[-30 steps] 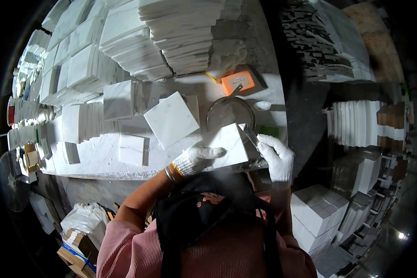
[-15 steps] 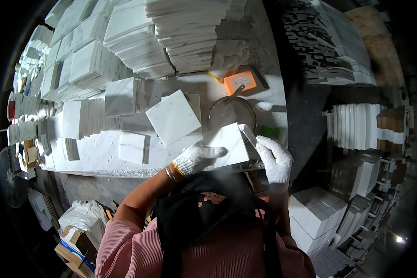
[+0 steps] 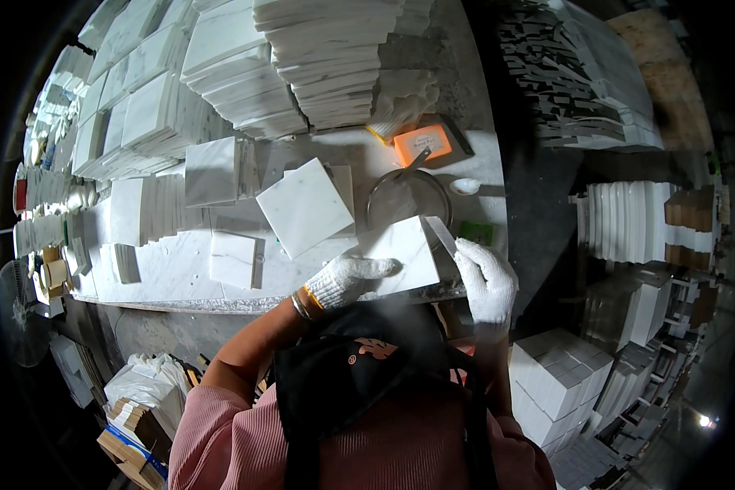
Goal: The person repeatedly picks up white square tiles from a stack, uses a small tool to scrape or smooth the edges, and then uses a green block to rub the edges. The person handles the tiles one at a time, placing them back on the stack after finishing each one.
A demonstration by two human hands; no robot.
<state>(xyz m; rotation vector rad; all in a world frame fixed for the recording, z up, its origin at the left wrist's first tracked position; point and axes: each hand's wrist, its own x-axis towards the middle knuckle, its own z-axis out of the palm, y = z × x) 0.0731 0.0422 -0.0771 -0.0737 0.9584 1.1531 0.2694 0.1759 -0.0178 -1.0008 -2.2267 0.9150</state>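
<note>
My left hand [image 3: 343,279], in a white knitted glove with a yellow cuff, grips the near left part of a square white marble tile [image 3: 402,255], thumb on top. The tile is held over the table's near edge and overlaps the rim of a round pan [image 3: 377,193]. My right hand [image 3: 488,282], gloved too, is closed on the lower end of a thin, flat, pale grey bar [image 3: 441,235]. The bar slants beside the tile's right edge; I cannot tell whether they touch. Behind my left hand, another marble tile [image 3: 305,208] lies tilted on a second one.
A metal scraper [image 3: 417,161] rests across the pan's far rim, near an orange box [image 3: 423,146]. A white spoon-like piece [image 3: 465,187] and a green item [image 3: 476,233] lie at right. Tall tile stacks [image 3: 327,69] line the back; a smaller tile [image 3: 233,260] sits left.
My right hand has shifted slightly right, and the bar has turned so more of its flat face shows. My left hand and the tile have hardly moved.
</note>
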